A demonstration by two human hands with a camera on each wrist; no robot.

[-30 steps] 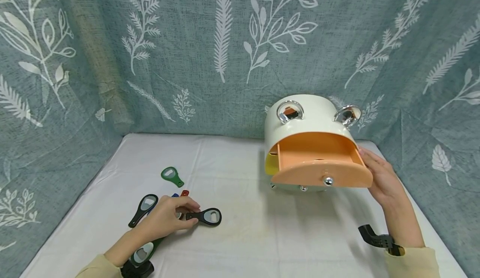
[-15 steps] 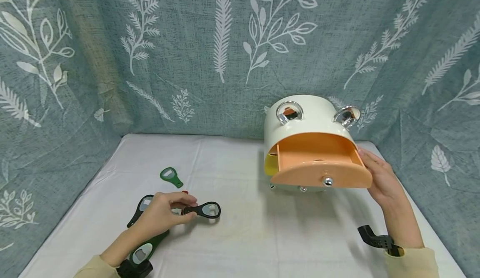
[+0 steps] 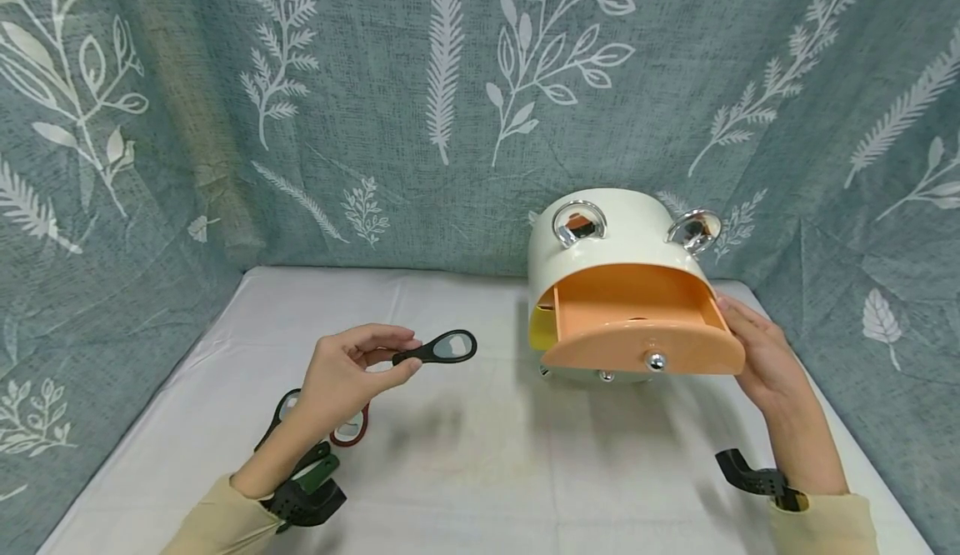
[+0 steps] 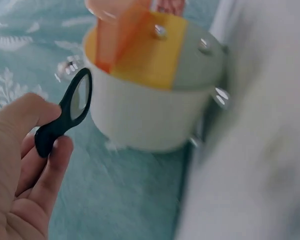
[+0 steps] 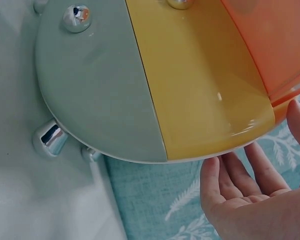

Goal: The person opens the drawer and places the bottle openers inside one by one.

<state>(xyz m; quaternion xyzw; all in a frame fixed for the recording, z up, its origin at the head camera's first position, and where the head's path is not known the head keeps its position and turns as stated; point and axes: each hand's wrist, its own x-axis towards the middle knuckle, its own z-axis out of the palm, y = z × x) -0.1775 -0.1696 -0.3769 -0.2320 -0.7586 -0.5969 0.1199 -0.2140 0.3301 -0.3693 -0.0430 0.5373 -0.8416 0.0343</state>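
My left hand [image 3: 345, 376] pinches a black bottle opener [image 3: 431, 351] by its handle between thumb and fingers, above the table. Its metal-filled loop points right, toward a cream rounded cabinet [image 3: 622, 226]. In the left wrist view the opener [image 4: 51, 131] overlaps the cabinet's edge. The cabinet's orange top drawer [image 3: 645, 347] is pulled out. On the cabinet's right side rests my right hand [image 3: 761, 355], thumb near the drawer and fingers loosely bent against the wall. Below it in the right wrist view are the closed yellow drawer [image 5: 200, 90] and grey-green drawer [image 5: 95, 90].
More openers lie under my left forearm: a red-rimmed one [image 3: 366, 423], a black one [image 3: 283, 412] and a green one [image 3: 318, 473], partly hidden. Two chrome rings [image 3: 580, 223] stick up from the cabinet top. A patterned curtain [image 3: 390, 122] hangs behind the white table [image 3: 480, 472].
My left hand has lifted the black bottle opener off the table area and carried it up and right toward the cabinet. The red-rimmed opener is uncovered. My right hand and the drawer stay put.
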